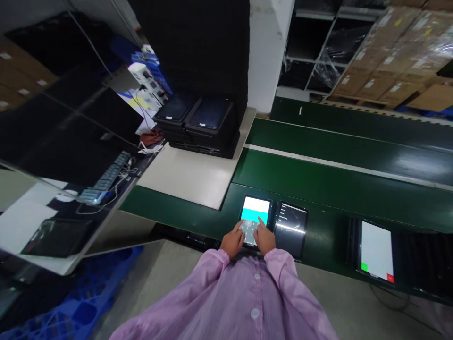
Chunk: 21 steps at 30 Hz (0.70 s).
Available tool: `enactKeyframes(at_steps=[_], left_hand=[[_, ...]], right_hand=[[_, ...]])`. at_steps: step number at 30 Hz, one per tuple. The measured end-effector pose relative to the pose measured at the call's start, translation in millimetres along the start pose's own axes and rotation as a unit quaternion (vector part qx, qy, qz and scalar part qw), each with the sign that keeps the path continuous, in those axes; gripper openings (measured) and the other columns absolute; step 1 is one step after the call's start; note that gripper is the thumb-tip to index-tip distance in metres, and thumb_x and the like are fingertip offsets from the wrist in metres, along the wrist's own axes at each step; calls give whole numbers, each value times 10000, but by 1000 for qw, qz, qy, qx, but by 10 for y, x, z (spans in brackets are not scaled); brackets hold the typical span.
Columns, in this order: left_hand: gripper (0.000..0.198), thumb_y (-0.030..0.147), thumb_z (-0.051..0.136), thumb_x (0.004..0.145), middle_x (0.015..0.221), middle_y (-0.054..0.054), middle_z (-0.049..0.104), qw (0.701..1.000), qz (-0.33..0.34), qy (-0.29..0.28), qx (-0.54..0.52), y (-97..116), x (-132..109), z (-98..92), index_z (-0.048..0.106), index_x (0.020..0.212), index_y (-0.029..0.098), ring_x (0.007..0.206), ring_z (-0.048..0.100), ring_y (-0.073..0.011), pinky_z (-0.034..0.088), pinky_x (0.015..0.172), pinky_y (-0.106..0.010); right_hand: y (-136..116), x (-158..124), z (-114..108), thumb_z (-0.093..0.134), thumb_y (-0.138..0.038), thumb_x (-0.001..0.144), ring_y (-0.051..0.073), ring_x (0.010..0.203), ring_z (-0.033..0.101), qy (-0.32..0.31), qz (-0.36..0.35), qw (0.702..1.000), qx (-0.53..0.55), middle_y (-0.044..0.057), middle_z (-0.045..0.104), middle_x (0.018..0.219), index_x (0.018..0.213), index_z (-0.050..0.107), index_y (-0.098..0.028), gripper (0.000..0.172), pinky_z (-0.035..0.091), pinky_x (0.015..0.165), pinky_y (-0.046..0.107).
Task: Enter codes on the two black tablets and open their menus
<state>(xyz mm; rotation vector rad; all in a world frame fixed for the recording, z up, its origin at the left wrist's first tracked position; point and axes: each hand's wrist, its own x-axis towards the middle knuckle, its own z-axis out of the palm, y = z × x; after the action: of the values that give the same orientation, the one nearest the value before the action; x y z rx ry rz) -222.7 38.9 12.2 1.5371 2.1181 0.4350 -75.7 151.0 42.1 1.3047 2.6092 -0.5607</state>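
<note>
A tablet [255, 208] with a cyan and white screen lies on the green bench [318, 189] right in front of me. My left hand [232, 241] rests on its lower left part, fingers curled with one fingertip on the screen. My right hand [264, 235] is over its lower right part, index finger stretched out and touching the screen, the other fingers curled. Neither hand holds anything. Beside it to the right lies a second tablet [290, 225] with a dark screen showing white text.
A third tablet [376, 251] with a white screen and green and red corners lies further right. Black trays holding tablets [198, 118] are stacked on a white board at the back left. A keyboard [104, 178], cables and a power strip [146, 78] are at left. Cardboard boxes [385, 61] fill shelves behind.
</note>
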Motion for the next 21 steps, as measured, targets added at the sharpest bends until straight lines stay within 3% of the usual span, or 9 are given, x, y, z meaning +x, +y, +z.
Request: enactKeyframes(at_steps=[5,10,14,21], left_hand=[[348,351,342,1062,1565,-92,477,997,-24,48,-50,-146,-68,75,660,1036,212,1103,695,-209,563,930,-356],[348,339,427,1015,1400,-173,568,986,-25,127,-100,-341,-53,287,600,1258,161,1329,552,-295,455,1144,-496],[447,343,435,995,1371,-188,590,977,-40,133,-159,-436,10,433,528,1385,147,1320,550,-303,436,1151,-538],[489,373,452,984,1326,-187,619,961,-92,115,-235,-503,204,493,536,1402,134,1273,591,-295,446,1130,-495]], right_hand=[[37,-18,27,416,-258,1042,150,911,746,17,64,998,0,100,405,1645,988,641,-196,240,532,723,272],[53,-11,12,444,-242,1027,149,878,742,2,12,999,30,103,446,1619,936,631,-203,211,531,749,282],[149,-78,44,441,-237,1024,136,874,735,40,25,996,76,77,462,1612,896,606,-214,210,523,748,272],[637,-342,113,426,-307,1025,167,958,728,127,102,974,159,65,499,1583,816,576,-224,271,542,778,303]])
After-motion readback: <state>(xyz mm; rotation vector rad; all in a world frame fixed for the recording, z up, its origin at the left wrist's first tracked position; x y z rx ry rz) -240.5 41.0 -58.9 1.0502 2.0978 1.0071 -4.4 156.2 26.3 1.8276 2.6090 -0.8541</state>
